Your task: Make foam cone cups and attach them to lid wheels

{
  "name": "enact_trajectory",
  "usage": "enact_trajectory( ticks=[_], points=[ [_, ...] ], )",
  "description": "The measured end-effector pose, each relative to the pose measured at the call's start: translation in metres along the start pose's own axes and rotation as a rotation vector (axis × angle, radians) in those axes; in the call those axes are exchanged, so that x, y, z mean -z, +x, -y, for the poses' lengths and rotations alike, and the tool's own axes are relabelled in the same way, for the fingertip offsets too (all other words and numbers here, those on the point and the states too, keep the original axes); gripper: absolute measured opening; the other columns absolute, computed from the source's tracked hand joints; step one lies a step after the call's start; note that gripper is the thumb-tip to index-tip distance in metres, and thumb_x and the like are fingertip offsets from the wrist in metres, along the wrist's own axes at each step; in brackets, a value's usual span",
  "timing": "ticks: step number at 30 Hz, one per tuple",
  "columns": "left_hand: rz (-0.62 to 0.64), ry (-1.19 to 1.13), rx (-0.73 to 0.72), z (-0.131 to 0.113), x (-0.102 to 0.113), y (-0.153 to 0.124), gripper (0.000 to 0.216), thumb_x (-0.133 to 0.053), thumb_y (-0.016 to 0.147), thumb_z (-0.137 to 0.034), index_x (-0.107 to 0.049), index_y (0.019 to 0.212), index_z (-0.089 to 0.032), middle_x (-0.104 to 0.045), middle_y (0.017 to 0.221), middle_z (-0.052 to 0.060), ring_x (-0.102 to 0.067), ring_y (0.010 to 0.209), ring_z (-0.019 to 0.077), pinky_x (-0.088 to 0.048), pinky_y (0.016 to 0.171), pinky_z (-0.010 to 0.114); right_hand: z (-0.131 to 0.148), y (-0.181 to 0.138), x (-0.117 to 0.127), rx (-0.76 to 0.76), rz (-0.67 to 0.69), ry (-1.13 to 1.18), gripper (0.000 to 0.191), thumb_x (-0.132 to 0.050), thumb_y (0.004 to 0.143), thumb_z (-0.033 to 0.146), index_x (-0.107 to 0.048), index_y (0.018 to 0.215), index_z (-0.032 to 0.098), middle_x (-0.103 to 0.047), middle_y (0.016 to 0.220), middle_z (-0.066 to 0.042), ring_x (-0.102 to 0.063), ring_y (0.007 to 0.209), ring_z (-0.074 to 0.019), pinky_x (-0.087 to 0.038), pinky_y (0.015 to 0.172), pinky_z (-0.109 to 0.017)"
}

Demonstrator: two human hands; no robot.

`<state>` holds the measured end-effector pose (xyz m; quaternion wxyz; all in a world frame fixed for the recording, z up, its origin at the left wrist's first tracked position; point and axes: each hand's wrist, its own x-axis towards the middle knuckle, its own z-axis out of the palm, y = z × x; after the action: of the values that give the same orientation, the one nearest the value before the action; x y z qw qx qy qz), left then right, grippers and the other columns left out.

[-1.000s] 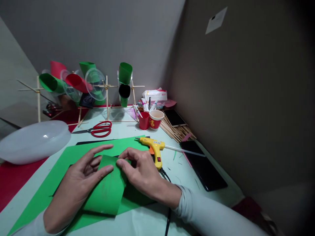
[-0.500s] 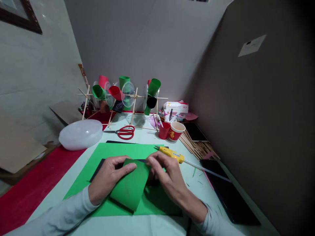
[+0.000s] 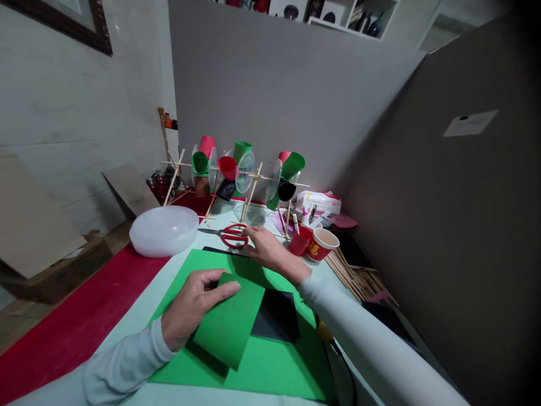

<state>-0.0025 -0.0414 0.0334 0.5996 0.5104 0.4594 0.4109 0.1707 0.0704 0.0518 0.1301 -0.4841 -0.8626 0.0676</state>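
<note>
My left hand (image 3: pixel 198 304) pinches a green paper piece (image 3: pixel 232 321), thumb on top and fingers behind it. The piece is tilted above a large green sheet (image 3: pixel 274 363). My right hand (image 3: pixel 264 248) is stretched forward, its fingers and thumb closed about the near end of the red handles of the scissors (image 3: pixel 232 237). The scissors lie flat on the table, blades pointing left. A black paper piece (image 3: pixel 276 316) lies on the green sheet, partly behind the held piece. The yellow glue gun (image 3: pixel 324 331) is mostly hidden under my right forearm.
A stick frame (image 3: pixel 253 194) carrying clear discs and coloured paper cups stands at the back. A white translucent bowl (image 3: pixel 164 231) is at left. Right of the scissors are a red cup (image 3: pixel 300 241), a paper cup (image 3: pixel 323 245) and wooden sticks (image 3: pixel 344 270).
My right hand has left the green paper piece and moved forward to the scissors' handles. My left hand still holds the piece. The view has shifted, and the black paper shows more.
</note>
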Motion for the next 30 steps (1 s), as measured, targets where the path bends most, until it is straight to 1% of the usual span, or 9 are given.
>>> enact_trajectory(
  ticks=[6, 11, 15, 18, 21, 24, 25, 27, 30],
  points=[
    [-0.012, 0.118, -0.062, 0.005, 0.002, 0.008, 0.037, -0.069, 0.070, -0.054, -0.059, 0.067, -0.018, -0.051, 0.063, -0.001, -0.046, 0.063, 0.0166, -0.037, 0.056, 0.027, 0.006, 0.055, -0.033, 0.015, 0.076, -0.227, 0.033, -0.063, 0.097, 0.035, -0.062, 0.123, 0.016, -0.064, 0.125, -0.010, -0.065, 0.109, -0.0245, -0.055, 0.092, -0.047],
    [-0.023, 0.138, -0.111, 0.010, 0.003, 0.013, 0.038, -0.066, 0.069, -0.053, -0.046, 0.060, -0.021, -0.035, 0.062, -0.004, -0.037, 0.064, 0.0149, -0.031, 0.057, 0.028, 0.002, 0.060, -0.039, 0.016, 0.091, -0.295, 0.033, -0.063, 0.097, 0.034, -0.061, 0.125, 0.016, -0.064, 0.124, -0.010, -0.066, 0.107, -0.0238, -0.056, 0.090, -0.045],
    [-0.041, 0.128, -0.140, 0.012, -0.001, 0.013, 0.038, -0.068, 0.067, -0.052, -0.046, 0.059, -0.021, -0.034, 0.062, -0.004, -0.035, 0.065, 0.0148, -0.029, 0.059, 0.028, 0.003, 0.052, -0.023, -0.034, 0.061, -0.266, 0.033, -0.063, 0.096, 0.033, -0.061, 0.124, 0.016, -0.064, 0.123, -0.009, -0.066, 0.104, -0.0229, -0.057, 0.088, -0.044],
    [-0.050, 0.101, -0.154, 0.011, -0.001, 0.012, 0.040, -0.070, 0.066, -0.051, -0.045, 0.057, -0.021, -0.033, 0.061, -0.005, -0.034, 0.064, 0.0143, -0.029, 0.058, 0.028, 0.002, 0.032, 0.005, -0.080, -0.016, -0.192, 0.028, -0.064, 0.095, 0.027, -0.061, 0.121, 0.015, -0.064, 0.120, -0.010, -0.065, 0.102, -0.0225, -0.056, 0.087, -0.043],
    [-0.034, 0.041, -0.144, 0.005, 0.002, 0.010, 0.039, -0.074, 0.066, -0.050, -0.051, 0.059, -0.019, -0.042, 0.059, -0.004, -0.039, 0.063, 0.0144, -0.032, 0.058, 0.027, 0.000, -0.008, 0.040, -0.102, -0.116, -0.057, 0.034, -0.062, 0.090, 0.014, -0.056, 0.122, 0.008, -0.064, 0.114, -0.016, -0.064, 0.094, -0.0217, -0.054, 0.084, -0.038],
    [0.005, -0.055, -0.116, -0.005, 0.008, 0.007, 0.036, -0.078, 0.067, -0.049, -0.063, 0.069, -0.016, -0.058, 0.064, -0.001, -0.051, 0.064, 0.0158, -0.041, 0.060, 0.027, -0.002, -0.061, 0.062, -0.087, -0.142, 0.123, 0.041, -0.049, 0.098, 0.027, -0.043, 0.137, 0.015, -0.066, 0.098, -0.006, -0.063, 0.078, -0.0163, -0.053, 0.068, -0.028],
    [0.017, -0.089, -0.111, -0.008, 0.010, 0.005, 0.036, -0.079, 0.067, -0.048, -0.066, 0.072, -0.015, -0.061, 0.067, 0.000, -0.054, 0.065, 0.0159, -0.043, 0.061, 0.027, -0.003, -0.078, 0.065, -0.099, -0.160, 0.210, 0.042, -0.046, 0.100, 0.035, -0.042, 0.138, 0.017, -0.065, 0.095, -0.005, -0.062, 0.076, -0.0162, -0.051, 0.063, -0.026],
    [0.033, -0.147, -0.108, -0.014, 0.013, 0.003, 0.034, -0.081, 0.068, -0.045, -0.070, 0.077, -0.015, -0.066, 0.071, 0.001, -0.057, 0.065, 0.0146, -0.045, 0.062, 0.025, -0.003, -0.109, 0.064, -0.156, -0.180, 0.562, 0.047, -0.057, 0.093, 0.048, -0.052, 0.130, 0.020, -0.062, 0.086, -0.003, -0.058, 0.069, -0.0157, -0.046, 0.056, -0.025],
    [0.059, -0.190, -0.098, -0.018, 0.017, 0.002, 0.030, -0.084, 0.067, -0.041, -0.073, 0.076, -0.015, -0.068, 0.070, 0.000, -0.057, 0.062, 0.0119, -0.045, 0.058, 0.021, -0.001, -0.138, 0.053, -0.183, -0.060, 0.817, 0.047, -0.068, 0.082, 0.057, -0.064, 0.112, 0.021, -0.056, 0.080, 0.000, -0.052, 0.064, -0.0140, -0.041, 0.055, -0.025]
  ],
)
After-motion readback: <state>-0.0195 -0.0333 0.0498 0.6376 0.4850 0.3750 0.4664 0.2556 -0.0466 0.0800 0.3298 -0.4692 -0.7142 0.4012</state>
